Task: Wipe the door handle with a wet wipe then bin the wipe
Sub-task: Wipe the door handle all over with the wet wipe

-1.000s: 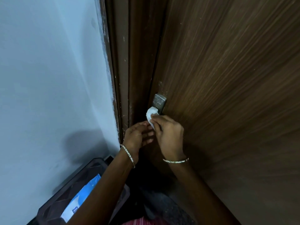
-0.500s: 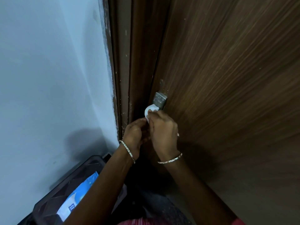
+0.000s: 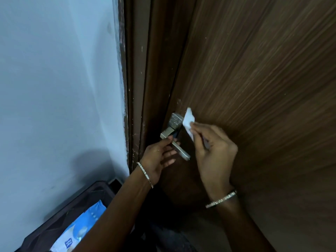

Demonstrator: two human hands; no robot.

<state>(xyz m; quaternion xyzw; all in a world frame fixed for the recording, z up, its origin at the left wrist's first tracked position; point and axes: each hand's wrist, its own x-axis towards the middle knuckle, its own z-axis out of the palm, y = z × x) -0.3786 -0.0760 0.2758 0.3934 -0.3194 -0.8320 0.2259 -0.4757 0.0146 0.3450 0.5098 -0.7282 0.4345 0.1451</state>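
Note:
A metal lever door handle (image 3: 179,149) with a square plate (image 3: 175,121) sticks out from the dark wooden door (image 3: 254,88). My left hand (image 3: 158,157) sits under the lever, thumb on its top and fingers loosely curled beneath it. My right hand (image 3: 212,151) pinches a small white wet wipe (image 3: 189,122) between thumb and fingertips. The wipe is held just right of the handle plate, against the door face, apart from the lever.
A dark plastic bin (image 3: 76,211) stands on the floor at lower left against the pale blue wall (image 3: 54,88). A blue and white wipe packet (image 3: 81,231) lies inside it. The brown door frame (image 3: 138,70) runs between wall and door.
My right hand has lifted the wipe off the lever and moved right, uncovering the handle. My left hand has loosened and now rests under the lever.

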